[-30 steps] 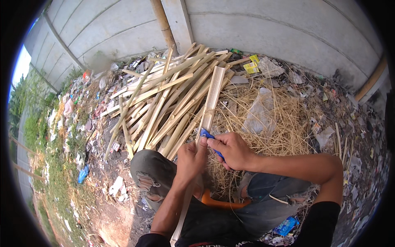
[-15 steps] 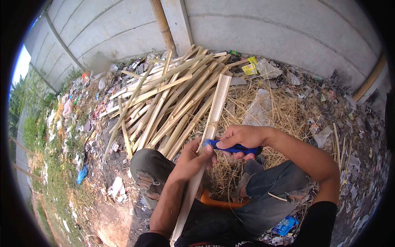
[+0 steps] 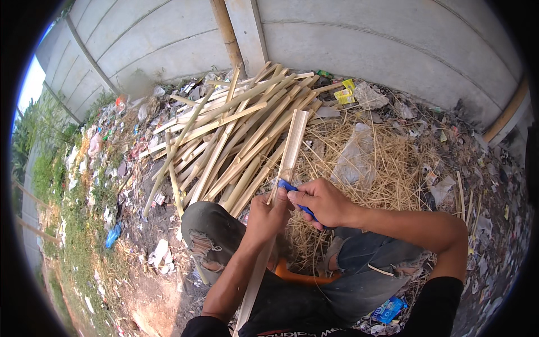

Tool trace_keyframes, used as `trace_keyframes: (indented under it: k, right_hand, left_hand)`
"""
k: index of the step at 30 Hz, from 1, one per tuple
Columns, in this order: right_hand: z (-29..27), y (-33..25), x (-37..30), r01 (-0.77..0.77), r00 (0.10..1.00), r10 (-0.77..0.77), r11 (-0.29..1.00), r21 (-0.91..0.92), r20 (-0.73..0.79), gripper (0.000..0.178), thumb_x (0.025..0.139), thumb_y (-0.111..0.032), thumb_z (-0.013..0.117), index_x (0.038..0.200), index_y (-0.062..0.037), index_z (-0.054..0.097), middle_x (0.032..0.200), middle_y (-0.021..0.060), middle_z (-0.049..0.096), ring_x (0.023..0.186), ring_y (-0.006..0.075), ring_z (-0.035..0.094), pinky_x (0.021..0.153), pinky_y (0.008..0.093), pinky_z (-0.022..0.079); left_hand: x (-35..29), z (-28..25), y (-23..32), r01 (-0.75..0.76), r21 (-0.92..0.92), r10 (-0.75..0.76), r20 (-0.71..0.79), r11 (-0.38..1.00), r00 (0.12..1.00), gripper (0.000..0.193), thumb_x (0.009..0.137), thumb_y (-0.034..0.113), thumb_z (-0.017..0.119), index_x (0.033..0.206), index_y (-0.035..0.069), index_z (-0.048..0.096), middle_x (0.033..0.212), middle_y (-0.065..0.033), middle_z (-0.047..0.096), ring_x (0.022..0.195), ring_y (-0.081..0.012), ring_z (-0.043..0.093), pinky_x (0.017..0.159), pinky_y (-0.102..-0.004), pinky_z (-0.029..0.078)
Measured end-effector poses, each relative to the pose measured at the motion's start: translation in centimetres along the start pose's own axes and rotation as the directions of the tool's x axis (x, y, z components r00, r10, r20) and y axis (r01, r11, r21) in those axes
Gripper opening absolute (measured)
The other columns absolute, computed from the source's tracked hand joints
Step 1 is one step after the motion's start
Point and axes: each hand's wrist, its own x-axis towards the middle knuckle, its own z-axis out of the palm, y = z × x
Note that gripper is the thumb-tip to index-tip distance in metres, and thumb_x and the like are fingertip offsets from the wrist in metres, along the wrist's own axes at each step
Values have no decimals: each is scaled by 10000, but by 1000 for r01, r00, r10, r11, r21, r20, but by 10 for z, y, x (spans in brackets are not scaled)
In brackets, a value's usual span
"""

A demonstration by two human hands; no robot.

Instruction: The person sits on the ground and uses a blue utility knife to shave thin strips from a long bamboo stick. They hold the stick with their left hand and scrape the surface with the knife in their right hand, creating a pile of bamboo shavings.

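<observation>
A long split bamboo strip [image 3: 293, 139] runs from my lap up past my hands, its pale hollow inner face showing. My left hand [image 3: 267, 216] is closed round it near the middle, thumb up by the knife. In my right hand [image 3: 324, 201] is a blue utility knife [image 3: 287, 185], its front end set against the strip's edge just above my left hand. The blade itself is too small to make out. Beneath my hands, an orange curved object [image 3: 306, 276] lies between my legs, partly hidden.
A heap of split bamboo strips [image 3: 224, 135] lies ahead, against a grey concrete wall [image 3: 359, 45] with a bamboo post [image 3: 227, 33]. Thin shavings [image 3: 387, 157] cover the ground on the right. Litter and weeds [image 3: 78, 219] spread on the left. My bent knees [image 3: 210, 233] flank the work.
My right hand has turned the knife, so its handle now slants down to the right instead of lying nearly level. The strip's upper end has dipped slightly and shifted left.
</observation>
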Motion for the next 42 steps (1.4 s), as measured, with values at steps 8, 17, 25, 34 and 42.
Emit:
trace_keyframes:
  k: [8, 17, 25, 34, 42]
  right_hand:
    - [-35, -9, 14, -211, 920, 150, 968, 134, 362, 426, 1099, -389, 572, 911, -9, 610, 622, 18, 550, 413, 97, 508, 371, 261, 420]
    - [-11, -22, -1, 50, 998, -59, 921, -386, -12, 453, 1057, -362, 592, 835, 25, 668, 691, 161, 656, 518, 278, 626, 506, 396, 503]
    - [-12, -16, 3, 306, 917, -397, 747, -591, -27, 341, 1005, -313, 637, 930, 17, 677, 739, 244, 658, 740, 440, 680, 684, 494, 515]
    - [-22, -26, 5, 381, 777, -622, 583, -718, -93, 302, 902, -320, 766, 895, -31, 683, 576, 127, 612, 590, 315, 714, 577, 426, 550]
    - [-35, -15, 18, 396, 853, -493, 825, -402, -173, 293, 933, -271, 816, 802, -37, 699, 562, 44, 621, 485, 130, 611, 474, 324, 460]
  left_hand:
    - [-5, 4, 1, -153, -330, 166, 13, 931, 986, 399, 1094, 406, 600, 988, 31, 684, 653, 25, 573, 556, -59, 526, 509, -251, 398]
    - [5, -3, -17, -181, 50, 181, 0, 982, 983, 452, 1112, 421, 550, 877, 47, 647, 634, 10, 559, 533, -77, 502, 501, -252, 399]
    - [2, -3, -3, -15, -101, 22, 69, 995, 997, 445, 1104, 408, 570, 946, 6, 676, 637, 37, 534, 552, -61, 462, 521, -285, 396]
    - [-3, 3, -14, -188, -151, 217, 207, 971, 954, 277, 1102, 302, 595, 1106, 27, 627, 730, 38, 547, 628, -61, 479, 575, -261, 397]
    - [-9, 8, -5, -167, -161, 212, 326, 973, 921, 311, 1133, 296, 527, 1233, 16, 617, 730, 47, 493, 648, -60, 464, 586, -249, 389]
